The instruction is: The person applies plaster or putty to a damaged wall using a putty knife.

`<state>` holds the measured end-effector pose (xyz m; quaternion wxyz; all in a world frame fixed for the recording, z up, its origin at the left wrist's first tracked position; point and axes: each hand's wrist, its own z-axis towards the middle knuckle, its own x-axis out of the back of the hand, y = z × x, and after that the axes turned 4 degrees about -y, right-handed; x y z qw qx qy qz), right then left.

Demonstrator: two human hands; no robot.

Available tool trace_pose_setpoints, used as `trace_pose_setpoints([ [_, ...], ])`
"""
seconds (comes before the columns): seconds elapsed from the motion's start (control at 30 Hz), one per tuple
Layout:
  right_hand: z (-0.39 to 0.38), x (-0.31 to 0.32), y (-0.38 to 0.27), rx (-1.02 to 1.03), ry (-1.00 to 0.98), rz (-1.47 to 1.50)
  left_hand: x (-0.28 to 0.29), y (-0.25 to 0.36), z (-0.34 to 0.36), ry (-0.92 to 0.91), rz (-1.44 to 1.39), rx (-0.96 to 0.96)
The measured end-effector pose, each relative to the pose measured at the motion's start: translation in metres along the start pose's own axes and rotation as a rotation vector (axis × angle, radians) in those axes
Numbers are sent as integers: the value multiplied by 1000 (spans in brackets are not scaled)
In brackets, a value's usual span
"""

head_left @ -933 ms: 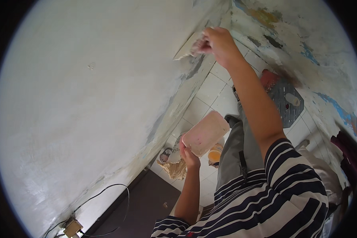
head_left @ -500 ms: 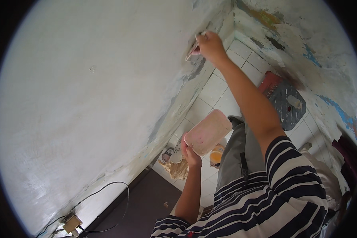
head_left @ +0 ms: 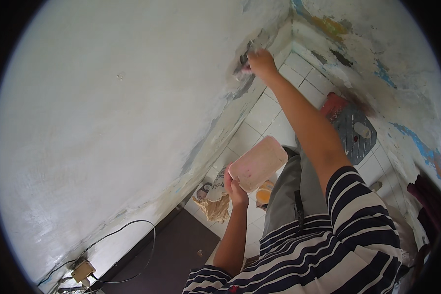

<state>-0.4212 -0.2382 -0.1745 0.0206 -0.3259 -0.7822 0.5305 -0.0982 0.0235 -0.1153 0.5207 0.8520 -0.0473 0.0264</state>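
My left hand [head_left: 236,191] grips a shallow pink tray [head_left: 258,163] by its near left edge, with smears of pale paste inside it. Reaching far up to the wall, my right hand [head_left: 260,63] is closed round a putty knife [head_left: 240,68], whose flat blade is at a rough grey patch of the wall [head_left: 132,117]. Motion blurs the tool and fingers, and the hand covers much of the handle.
White floor tiles [head_left: 262,113] run along the wall's foot. A grey plastic stool [head_left: 356,134] bears a cup. Below the tray are a crumpled brown bag [head_left: 214,208] and a tub with orange contents [head_left: 263,196]. A cable loops from an outlet box [head_left: 83,271] beside a dark panel [head_left: 171,250].
My right hand has shifted slightly down along the wall, and the putty knife is turned differently in it. My left hand still holds the tray in about the same place.
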Motion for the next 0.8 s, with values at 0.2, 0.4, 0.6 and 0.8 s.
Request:
trace_pose_setpoints([
  [0.2, -64, 53, -52, 41, -14, 204, 4, 1, -3, -70, -21, -44],
  [0.4, -41, 24, -4, 84, 8, -345, 2, -1, -8, -58, -48, -35],
  [0.6, -10, -5, -44, 122, 32, 243, 6, 2, -8, -59, -68, -57],
  [0.8, -73, 43, -55, 24, 43, -179, -9, 16, -12, 15, -116, 1],
])
